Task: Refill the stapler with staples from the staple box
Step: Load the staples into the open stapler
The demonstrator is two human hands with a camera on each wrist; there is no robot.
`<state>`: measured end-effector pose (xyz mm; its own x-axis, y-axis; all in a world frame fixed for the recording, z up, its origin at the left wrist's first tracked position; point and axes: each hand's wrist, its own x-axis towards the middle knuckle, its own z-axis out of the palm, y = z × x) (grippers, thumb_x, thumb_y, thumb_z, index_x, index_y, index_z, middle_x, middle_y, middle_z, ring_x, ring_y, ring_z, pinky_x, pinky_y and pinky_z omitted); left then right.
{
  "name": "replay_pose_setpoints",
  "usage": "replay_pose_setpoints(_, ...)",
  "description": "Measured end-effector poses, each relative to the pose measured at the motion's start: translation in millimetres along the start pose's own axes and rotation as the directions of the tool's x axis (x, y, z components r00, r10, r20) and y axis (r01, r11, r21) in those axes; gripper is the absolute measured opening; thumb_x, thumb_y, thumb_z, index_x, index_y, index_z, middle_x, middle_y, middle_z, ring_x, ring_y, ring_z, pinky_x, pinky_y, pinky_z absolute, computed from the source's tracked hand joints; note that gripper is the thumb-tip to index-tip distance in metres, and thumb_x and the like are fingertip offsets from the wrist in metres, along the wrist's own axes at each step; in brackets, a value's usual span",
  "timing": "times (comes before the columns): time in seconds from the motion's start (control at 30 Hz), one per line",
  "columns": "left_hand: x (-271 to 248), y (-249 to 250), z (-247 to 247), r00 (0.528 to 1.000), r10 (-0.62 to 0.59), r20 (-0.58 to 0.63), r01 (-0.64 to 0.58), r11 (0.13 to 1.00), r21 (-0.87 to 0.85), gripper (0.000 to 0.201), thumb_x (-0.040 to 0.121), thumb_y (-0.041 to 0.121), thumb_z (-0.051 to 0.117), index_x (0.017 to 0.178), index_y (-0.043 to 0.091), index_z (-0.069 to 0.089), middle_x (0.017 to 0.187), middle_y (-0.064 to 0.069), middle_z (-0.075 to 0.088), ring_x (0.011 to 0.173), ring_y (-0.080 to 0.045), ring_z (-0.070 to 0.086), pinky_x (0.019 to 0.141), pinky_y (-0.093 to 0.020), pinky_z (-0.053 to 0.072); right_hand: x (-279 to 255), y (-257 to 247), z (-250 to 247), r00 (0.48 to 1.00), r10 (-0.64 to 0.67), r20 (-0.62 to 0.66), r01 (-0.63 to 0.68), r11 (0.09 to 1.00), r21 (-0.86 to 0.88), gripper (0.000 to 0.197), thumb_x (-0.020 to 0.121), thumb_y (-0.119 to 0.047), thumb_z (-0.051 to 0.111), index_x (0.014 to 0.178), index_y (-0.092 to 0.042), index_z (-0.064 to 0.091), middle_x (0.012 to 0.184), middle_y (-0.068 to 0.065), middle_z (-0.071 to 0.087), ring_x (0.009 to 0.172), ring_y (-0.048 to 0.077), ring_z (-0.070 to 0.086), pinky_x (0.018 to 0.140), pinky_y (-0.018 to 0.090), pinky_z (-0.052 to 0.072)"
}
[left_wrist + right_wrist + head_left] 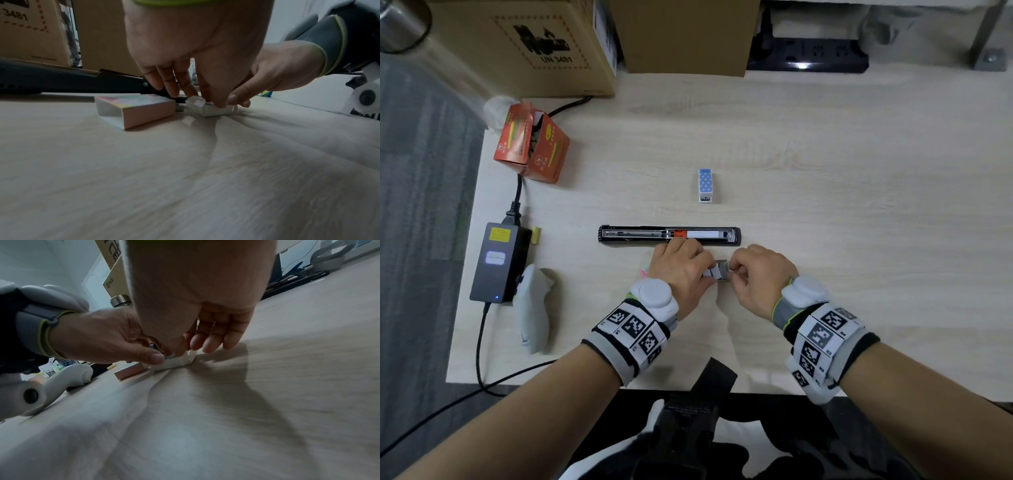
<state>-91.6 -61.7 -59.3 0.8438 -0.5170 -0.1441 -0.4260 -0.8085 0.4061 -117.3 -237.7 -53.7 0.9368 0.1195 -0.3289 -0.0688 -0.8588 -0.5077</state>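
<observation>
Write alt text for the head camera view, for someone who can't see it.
Both hands, left hand and right hand, pinch a small white staple tray on a pale wooden desk. Just beyond them lies a long black stapler, opened flat. Farther back stand a small blue dotted stapler and an open orange box.

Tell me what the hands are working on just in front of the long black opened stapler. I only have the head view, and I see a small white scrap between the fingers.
Observer: The left wrist view shows a small white cardboard tray, one end flap folded up.
Reviewer: Lifted, or down?
Observer: It rests flat on the pale wooden table, and the left hand and right hand both grip it with their fingertips.
Reviewer: Where is the outer part of the box?
Observer: A pink cardboard sleeve lies on the table beside the tray. Its open end faces the left wrist camera and looks hollow.
</observation>
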Motion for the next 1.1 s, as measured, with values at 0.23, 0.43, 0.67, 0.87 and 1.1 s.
replay_pose_setpoints(0.23, -2.4, -1.1, -0.6, 1.000, -0.015, 0.001, 0.015, 1.000, -0.025, 0.030, 0.072, 0.036, 0.073, 0.095, 0.020, 0.064, 0.095, -0.002, 0.062, 0.094, -0.030, 0.054, 0.075, -0.038, 0.036, -0.3, -6.7, 0.4, 0.996, -0.082, 0.019, 0.081, 0.996, 0.036, 0.021, 0.075, -0.014, 0.060, 0.093, -0.023, 0.060, 0.083, -0.001, 0.059, 0.072, 0.028, 0.058, 0.060, 0.032, 0.046)
replay_pose_setpoints(0.43, -1.8, -2.0, 2.3, 0.999, -0.038, 0.001, 0.038, 0.998, -0.045, 0.036, 0.071, 0.041, 0.073, 0.097, 0.020, 0.060, 0.095, 0.000, 0.064, 0.094, -0.028, 0.053, 0.075, -0.033, 0.026, 5.6, -13.4, -0.9, 0.995, -0.080, 0.061, 0.080, 0.997, 0.002, 0.025, 0.078, -0.017, 0.060, 0.101, -0.023, 0.065, 0.088, 0.005, 0.060, 0.076, 0.033, 0.059, 0.065, 0.035, 0.048)
replay_pose_setpoints(0.67, 1.1, -4.4, 0.7, 0.999, -0.043, 0.018, 0.044, 0.997, -0.059, 0.038, 0.073, 0.047, 0.046, 0.090, 0.019, 0.065, 0.088, 0.000, 0.066, 0.093, -0.028, 0.056, 0.075, -0.034, 0.028, 8.8, -18.9, -3.6, 0.985, -0.147, 0.092, 0.151, 0.988, -0.036, 0.016, 0.083, -0.018, 0.059, 0.097, -0.019, 0.066, 0.085, 0.009, 0.060, 0.076, 0.035, 0.058, 0.067, 0.034, 0.043)
replay_pose_setpoints(0.87, 0.1, -5.6, 2.2, 1.000, -0.029, 0.003, 0.029, 0.999, -0.033, 0.025, 0.069, 0.039, 0.061, 0.086, 0.020, 0.065, 0.083, 0.000, 0.065, 0.088, -0.029, 0.058, 0.072, -0.033, 0.025, 12.2, -20.6, -7.8, 0.981, -0.108, 0.160, 0.109, 0.994, 0.006, 0.011, 0.082, -0.018, 0.058, 0.093, -0.019, 0.058, 0.091, 0.004, 0.061, 0.081, 0.031, 0.058, 0.071, 0.038, 0.048)
replay_pose_setpoints(1.1, 0.9, -5.8, -4.0, 1.000, -0.020, 0.003, 0.020, 0.999, -0.037, 0.030, 0.070, 0.039, 0.075, 0.093, 0.020, 0.066, 0.090, 0.000, 0.066, 0.092, -0.028, 0.057, 0.076, -0.037, 0.035, 13.0, -15.2, -21.4, 0.969, -0.056, 0.241, 0.038, 0.996, 0.076, 0.006, 0.080, -0.025, 0.063, 0.078, -0.025, 0.057, 0.076, -0.009, 0.056, 0.072, 0.015, 0.053, 0.064, 0.028, 0.042)
